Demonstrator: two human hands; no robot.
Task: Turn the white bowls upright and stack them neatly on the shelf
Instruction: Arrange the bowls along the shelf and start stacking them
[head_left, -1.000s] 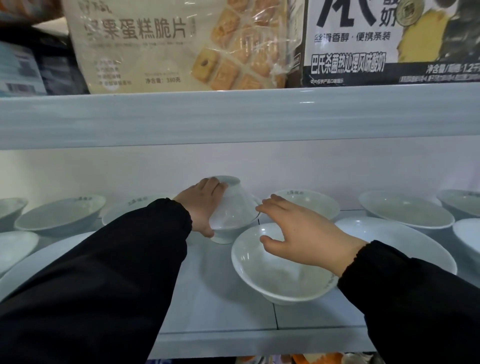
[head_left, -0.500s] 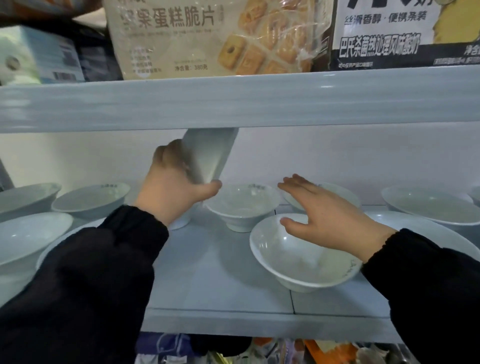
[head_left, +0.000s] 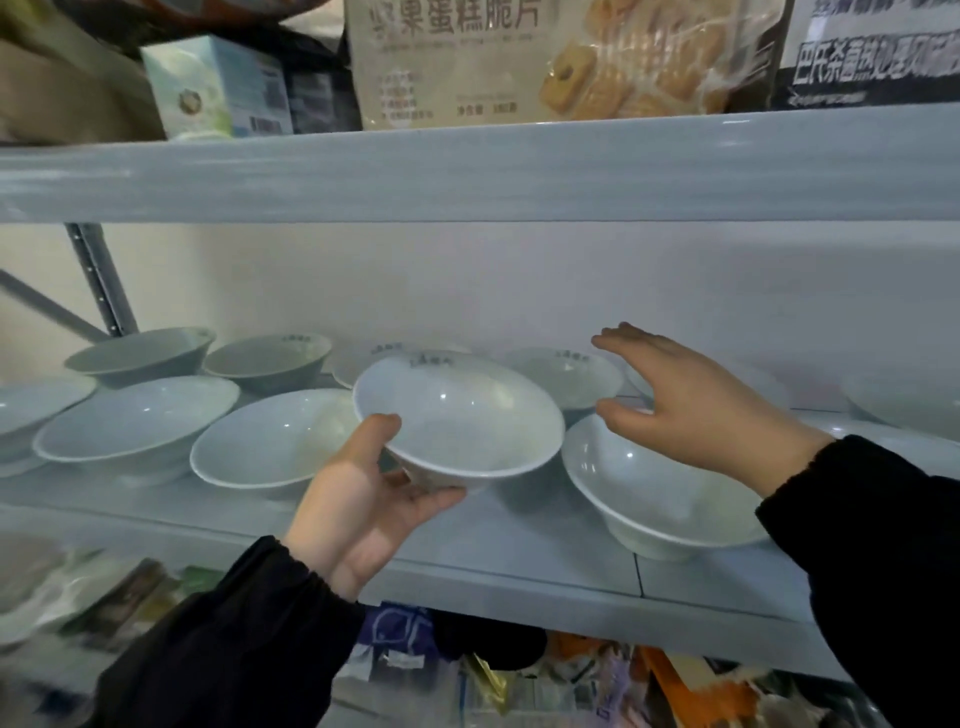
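While the left hand (head_left: 363, 499) grips a white bowl (head_left: 457, 421), thumb hooked over the near rim and fingers curled under its foot, the bowl is upright. Its mouth faces up and tips a little toward the camera, and it is lifted clear of the shelf (head_left: 519, 545). To the right of it the right hand (head_left: 696, 410) is spread flat, palm down, fingers straight, holding nothing. It hovers over a second bowl (head_left: 660, 499), which stands upright on the shelf; whether the thumb touches that rim I cannot tell. Between the two hands and further back, a third bowl (head_left: 566, 374) stands upright. Left of the left hand, more bowls (head_left: 135, 426) stand upright in a front and a back row, the nearest just beside the held one. Above both hands, an upper board (head_left: 467, 171) carries a snack bag (head_left: 519, 57) and a small box (head_left: 218, 88). Black sleeves (head_left: 234, 649) cover both arms.
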